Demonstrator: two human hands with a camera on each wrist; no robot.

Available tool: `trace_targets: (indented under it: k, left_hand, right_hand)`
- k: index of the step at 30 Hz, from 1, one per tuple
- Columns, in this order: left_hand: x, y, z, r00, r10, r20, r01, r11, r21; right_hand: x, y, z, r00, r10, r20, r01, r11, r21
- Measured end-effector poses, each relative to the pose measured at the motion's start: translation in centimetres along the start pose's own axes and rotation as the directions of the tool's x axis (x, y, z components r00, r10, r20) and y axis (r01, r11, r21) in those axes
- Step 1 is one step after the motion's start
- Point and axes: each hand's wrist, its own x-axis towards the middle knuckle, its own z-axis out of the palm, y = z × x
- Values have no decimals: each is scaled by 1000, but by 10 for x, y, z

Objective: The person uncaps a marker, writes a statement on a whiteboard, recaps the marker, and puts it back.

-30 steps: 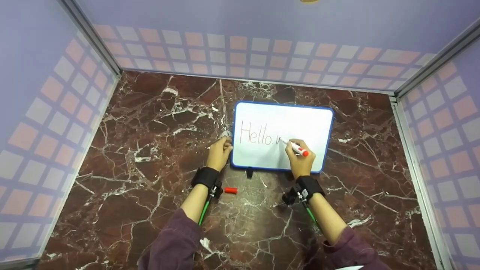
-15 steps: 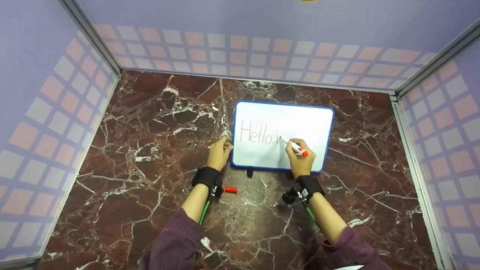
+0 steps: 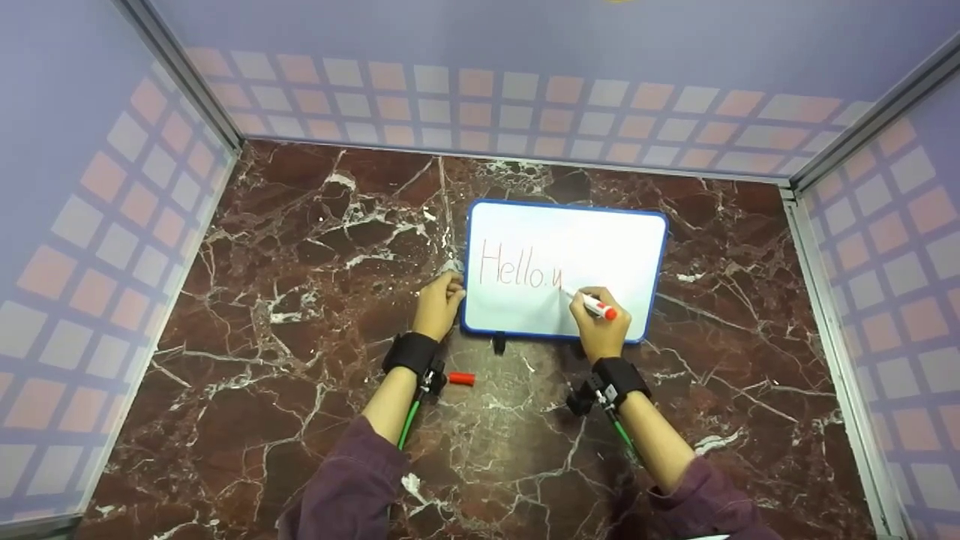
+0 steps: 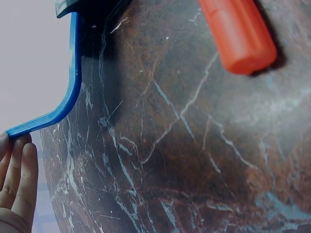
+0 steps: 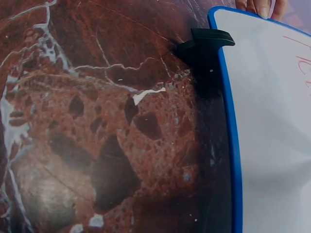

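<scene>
A whiteboard with a blue frame lies on the marble-patterned surface, "Hello." and a short further letter written on it in red. My right hand grips a white and red marker, its tip at the foot of that last letter. At the board's left edge, my left hand holds the frame; in the left wrist view its fingers curl against the blue rim. A red marker cap lies beside my left wrist. The right wrist view does not show my right hand.
Two black clips, one of them a near-edge clip, stick out from the board's lower side. Panel walls with pink and white squares, such as the back wall, bound the surface. Each wrist wears a black strap with a camera and green cable.
My right hand has drawn the marker slightly down toward me, and the last letter's stroke has grown longer. My left hand, the board and the cap stay where they were.
</scene>
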Motion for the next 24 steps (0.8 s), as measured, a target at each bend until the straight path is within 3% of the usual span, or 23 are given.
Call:
trace_targets:
  k: [9,20,24]
  left_hand:
    - [0,0,0,1000,1,1,-1,1000,5]
    - [0,0,0,1000,19,1,-19,1000,11]
    - [0,0,0,1000,16,0,-16,1000,6]
  right_hand:
    - [1,0,-1,1000,-1,4,1,1000,-4]
    - [8,3,2,1000,14,-27,-11,997,75]
    - [9,-12,-1,999,8,-38,-5,997,78]
